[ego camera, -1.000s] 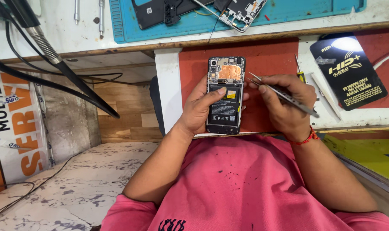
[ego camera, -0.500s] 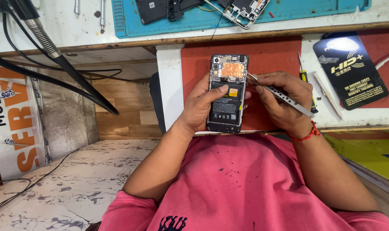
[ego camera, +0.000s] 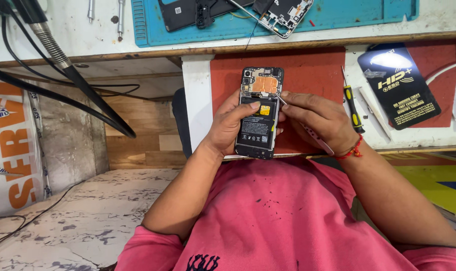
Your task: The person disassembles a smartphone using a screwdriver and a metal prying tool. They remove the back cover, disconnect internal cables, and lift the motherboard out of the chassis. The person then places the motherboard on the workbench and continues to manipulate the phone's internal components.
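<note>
A black smartphone (ego camera: 260, 113) with its back cover removed lies flat and lengthwise on the red mat (ego camera: 308, 70) at the near edge of the table, camera end pointing away. Its upper part shows a copper-coloured shield and circuit board; below sits a black battery with a small yellow label. A thin metal pair of tweezers (ego camera: 308, 131) slants in from the right, its tip touching the phone just under the shield.
</note>
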